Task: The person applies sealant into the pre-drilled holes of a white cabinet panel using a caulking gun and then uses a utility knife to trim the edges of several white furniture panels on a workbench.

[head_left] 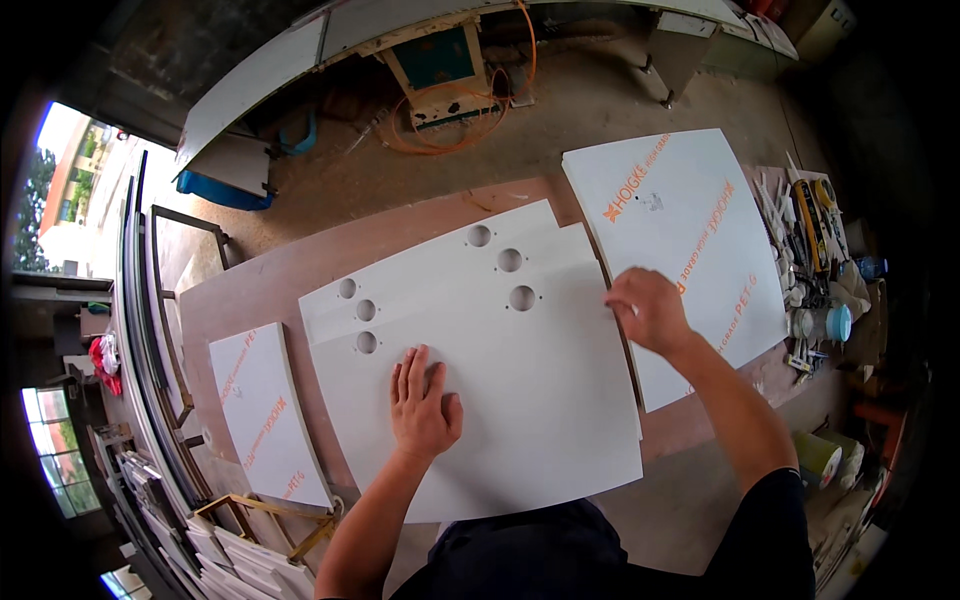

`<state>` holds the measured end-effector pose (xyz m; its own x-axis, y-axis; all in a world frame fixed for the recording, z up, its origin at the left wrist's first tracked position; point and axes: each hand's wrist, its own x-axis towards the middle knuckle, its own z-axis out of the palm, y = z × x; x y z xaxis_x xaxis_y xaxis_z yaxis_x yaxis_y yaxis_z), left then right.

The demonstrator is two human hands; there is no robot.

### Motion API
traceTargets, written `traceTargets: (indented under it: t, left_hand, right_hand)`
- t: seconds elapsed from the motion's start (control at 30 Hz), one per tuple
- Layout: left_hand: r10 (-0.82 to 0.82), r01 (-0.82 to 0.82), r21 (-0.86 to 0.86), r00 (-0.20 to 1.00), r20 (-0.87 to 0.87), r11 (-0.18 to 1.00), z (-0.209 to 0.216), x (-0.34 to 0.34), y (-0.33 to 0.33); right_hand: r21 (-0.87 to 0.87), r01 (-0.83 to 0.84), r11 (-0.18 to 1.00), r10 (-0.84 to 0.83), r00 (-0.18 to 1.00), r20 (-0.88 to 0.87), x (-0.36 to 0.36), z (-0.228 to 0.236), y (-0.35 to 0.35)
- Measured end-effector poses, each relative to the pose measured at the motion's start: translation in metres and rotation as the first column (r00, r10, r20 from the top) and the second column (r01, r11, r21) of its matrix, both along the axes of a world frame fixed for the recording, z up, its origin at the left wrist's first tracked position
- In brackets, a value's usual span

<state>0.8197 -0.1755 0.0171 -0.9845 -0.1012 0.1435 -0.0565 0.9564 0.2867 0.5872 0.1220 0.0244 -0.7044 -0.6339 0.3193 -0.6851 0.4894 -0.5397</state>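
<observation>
A large white panel (500,400) lies across the middle of the table, with several round holes, each with small dots beside it, in its far half. My left hand (423,405) rests flat on it, fingers stretched out and holding nothing. At the panel's right edge hovers my right hand (650,308), its thumb and fingers pinched together. Whether something thin is between those fingertips, or whether they touch the edge, I cannot tell. Another white board (690,230) with orange print lies to the right, partly behind my right hand and forearm.
A smaller printed white board (265,410) sits at the left of the brown tabletop (240,295). Hand tools (810,225) and a clear tape roll (838,322) crowd the right end. Long dark metal bars (150,300) stand at left. An orange hose (440,150) coils on the floor beyond.
</observation>
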Motion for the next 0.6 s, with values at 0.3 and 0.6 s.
traceTargets:
  t: [0.3,0.6]
  left_hand:
    - [-0.028,0.028,0.007,0.999,-0.027,1.0,0.0,-0.005,0.002]
    - [-0.008,0.006,0.039,0.999,0.054,0.999,0.001,-0.003,0.0]
  right_hand:
    - [-0.071,0.392,0.917,-0.397,0.915,-0.077,-0.059,-0.012,-0.028]
    - [0.039,0.555,0.831,-0.55,0.83,-0.093,0.018,-0.02,-0.061]
